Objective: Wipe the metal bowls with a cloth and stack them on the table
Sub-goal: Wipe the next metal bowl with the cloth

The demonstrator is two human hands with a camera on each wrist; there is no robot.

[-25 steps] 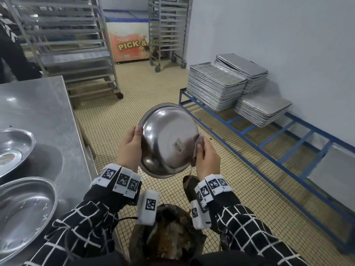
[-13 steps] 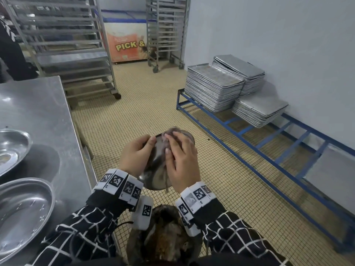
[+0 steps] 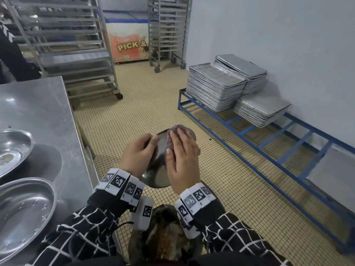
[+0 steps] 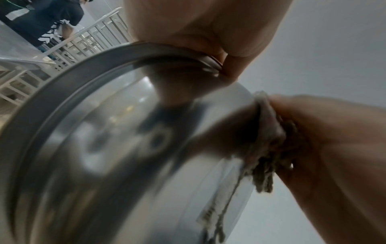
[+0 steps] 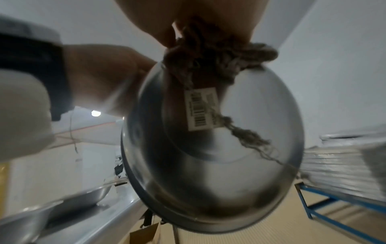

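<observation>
Gripping the metal bowl [image 3: 156, 169] by its rim, the left hand [image 3: 137, 153] holds it on edge above the floor — right of the tabletop [image 3: 44, 120]. The right hand [image 3: 181, 158] presses the cloth [image 3: 173, 132] flat against the bowl's outer base, fingers extended.

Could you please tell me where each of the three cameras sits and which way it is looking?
Head: worn on the head, looks forward and down at both forearms, the left hand gripping the bowl, the right hand pressing the cloth on it.
Left wrist: looks along the left hand's palm at the bowl's outside.
Right wrist: looks along the right hand at the bowl's underside and barcode label.
All three share bowl and cloth.
</observation>
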